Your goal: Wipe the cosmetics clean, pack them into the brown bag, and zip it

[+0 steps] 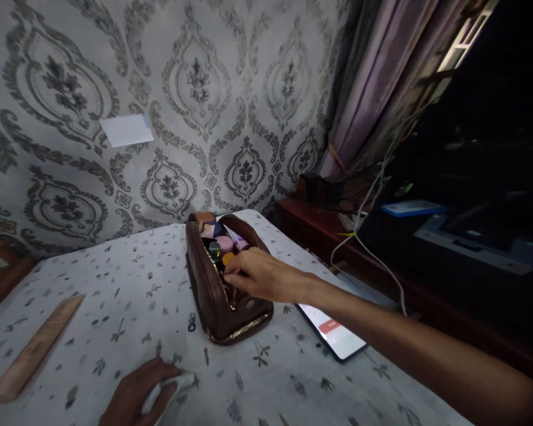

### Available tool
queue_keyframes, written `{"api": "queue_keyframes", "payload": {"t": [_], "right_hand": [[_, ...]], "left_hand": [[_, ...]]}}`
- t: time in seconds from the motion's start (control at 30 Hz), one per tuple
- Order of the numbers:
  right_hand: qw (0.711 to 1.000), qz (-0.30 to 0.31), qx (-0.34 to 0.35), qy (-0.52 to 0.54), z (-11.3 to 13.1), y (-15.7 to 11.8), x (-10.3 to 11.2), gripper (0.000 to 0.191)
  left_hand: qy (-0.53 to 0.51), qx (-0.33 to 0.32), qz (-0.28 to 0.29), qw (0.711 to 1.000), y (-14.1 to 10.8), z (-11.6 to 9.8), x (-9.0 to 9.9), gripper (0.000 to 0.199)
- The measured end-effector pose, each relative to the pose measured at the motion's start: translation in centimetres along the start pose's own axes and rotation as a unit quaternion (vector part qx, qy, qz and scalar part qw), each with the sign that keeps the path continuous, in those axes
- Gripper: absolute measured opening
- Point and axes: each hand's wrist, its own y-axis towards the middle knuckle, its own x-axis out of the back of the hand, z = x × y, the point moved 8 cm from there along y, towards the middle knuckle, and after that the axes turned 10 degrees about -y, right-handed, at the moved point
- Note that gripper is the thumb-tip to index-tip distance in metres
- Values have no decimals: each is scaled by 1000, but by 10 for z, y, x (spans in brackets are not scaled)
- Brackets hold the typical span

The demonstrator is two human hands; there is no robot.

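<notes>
Brown bag point(201, 284), R hand point(251, 276) at opening, grip unclear; L hand point(137, 387), apart, pinches white cloth point(184, 380); tablet point(347, 342) txt illegible.

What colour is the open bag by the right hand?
The bag by the right hand is dark brown, seen in the head view.

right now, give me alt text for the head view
The right hand reaches into an open brown zip bag of small items on a white patterned sheet; the left hand pinches something white nearby, and a lit screen lies to the right.
</notes>
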Motion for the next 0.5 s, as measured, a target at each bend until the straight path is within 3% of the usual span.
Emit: {"api": "queue_keyframes", "payload": {"t": [0.2,0.3,0.5], "right_hand": [[975,-187,-57,107,-29,-5,50,27],[969,-205,-60,120,-35,-9,57,28],[970,-197,-72,123,-41,-12,48,28]], "left_hand": [[27,-17,15,999,-2,1,-4,28],[43,-35,22,998,-2,2,-5,28],[48,-36,48,997,1,2,-9,26]]}}
